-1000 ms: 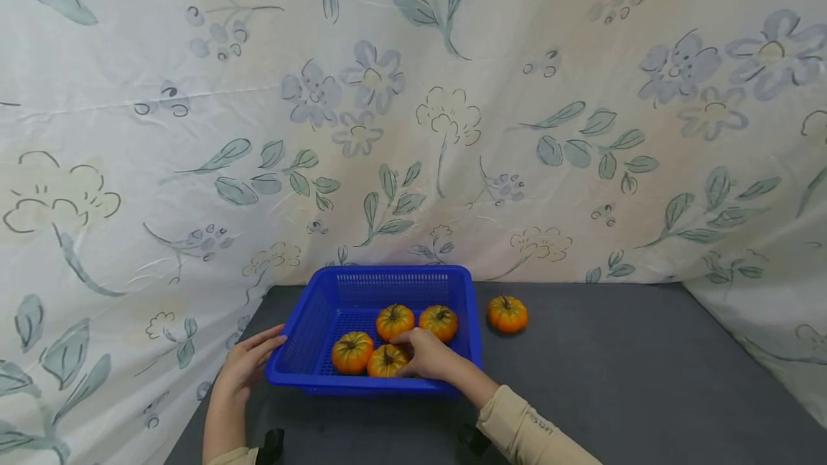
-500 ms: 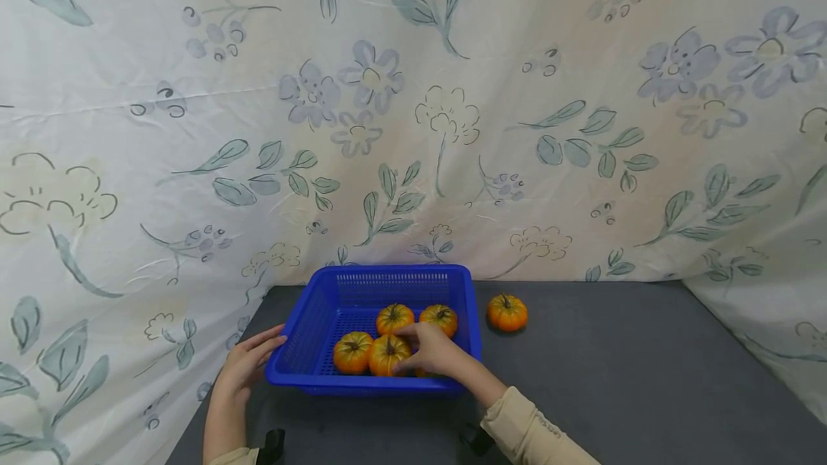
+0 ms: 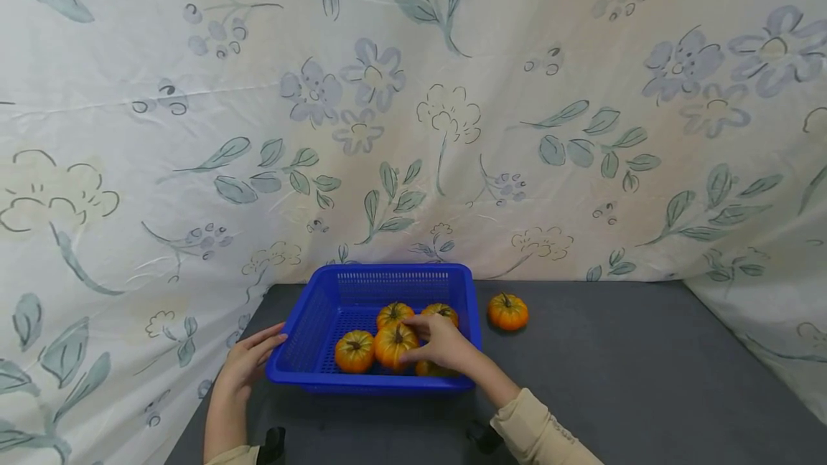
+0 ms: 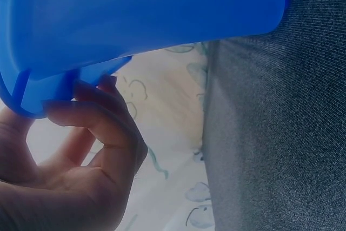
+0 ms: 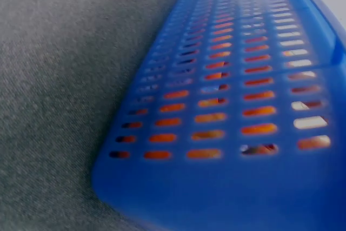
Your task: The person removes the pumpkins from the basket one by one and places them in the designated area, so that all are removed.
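Note:
My right hand (image 3: 444, 343) pinches a small orange pumpkin (image 3: 393, 349) by its right side, raised a little inside the blue plastic basket (image 3: 323, 379). Left of it lies a second pumpkin (image 3: 354, 351). Behind stand a pumpkin (image 3: 394, 311) and another pumpkin (image 3: 442, 311), the latter partly covered by the hand. Below the palm shows part of one more pumpkin (image 3: 429, 369). My left hand (image 3: 248, 359) grips the basket's left rim; the left wrist view shows the fingers (image 4: 102, 117) curled under it. In the right wrist view the basket's slotted wall (image 5: 216, 187) hides the right hand.
One pumpkin (image 3: 507, 312) sits outside the basket, to its right, on the dark grey tabletop (image 3: 620, 372). A floral cloth (image 3: 413, 120) hangs behind the table and along its sides.
My right hand has lifted the front pumpkin and shifted it slightly right and back, uncovering part of another pumpkin beneath the palm. The left hand stays on the rim.

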`<state>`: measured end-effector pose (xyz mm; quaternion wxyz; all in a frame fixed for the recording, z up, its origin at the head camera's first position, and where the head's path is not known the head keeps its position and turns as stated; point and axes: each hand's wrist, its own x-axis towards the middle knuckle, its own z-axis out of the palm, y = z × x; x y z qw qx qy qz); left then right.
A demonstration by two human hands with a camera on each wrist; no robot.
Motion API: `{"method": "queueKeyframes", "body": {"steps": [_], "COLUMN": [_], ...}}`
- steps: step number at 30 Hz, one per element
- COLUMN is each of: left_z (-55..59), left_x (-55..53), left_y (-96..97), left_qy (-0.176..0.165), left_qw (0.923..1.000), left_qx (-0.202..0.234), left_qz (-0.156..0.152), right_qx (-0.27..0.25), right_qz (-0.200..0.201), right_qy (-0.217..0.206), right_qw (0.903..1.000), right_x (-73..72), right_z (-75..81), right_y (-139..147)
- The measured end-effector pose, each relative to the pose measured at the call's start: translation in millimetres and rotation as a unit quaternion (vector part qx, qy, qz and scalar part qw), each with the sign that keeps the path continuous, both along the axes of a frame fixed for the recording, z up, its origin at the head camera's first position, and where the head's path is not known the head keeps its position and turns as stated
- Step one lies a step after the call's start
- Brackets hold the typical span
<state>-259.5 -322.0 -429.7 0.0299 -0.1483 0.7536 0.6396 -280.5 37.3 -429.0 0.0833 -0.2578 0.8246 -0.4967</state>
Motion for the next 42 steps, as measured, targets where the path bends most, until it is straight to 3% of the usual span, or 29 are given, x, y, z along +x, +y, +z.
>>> {"method": "queueKeyframes", "body": {"steps": [9, 20, 27, 42], "left_z": [-0.2, -0.7, -1.5, -2.0], "left_x": [-1.7, 1.2, -0.3, -0.3], "left_y": [-0.5, -0.2, -0.3, -0.4], "left_qy": [0.000, 0.002, 0.005, 0.006], "left_qw": [0.9999, 1.0000, 0.9999, 0.9999], "left_qx": [0.010, 0.007, 0.013, 0.011], "left_qz": [0.003, 0.003, 0.003, 0.003], "right_qx": [0.005, -0.033, -0.058, -0.054], "right_qz": [-0.032, -0.069, -0.096, -0.156], "right_qy": [0.026, 0.013, 0.007, 0.032], "right_qw": [0.9991, 0.9970, 0.9936, 0.9858], "right_x": [-0.2, -4.0, -9.5, -13.2], "right_z": [15.6, 30.8, 37.4, 46.7], "right_y": [12, 32, 49, 89]}}
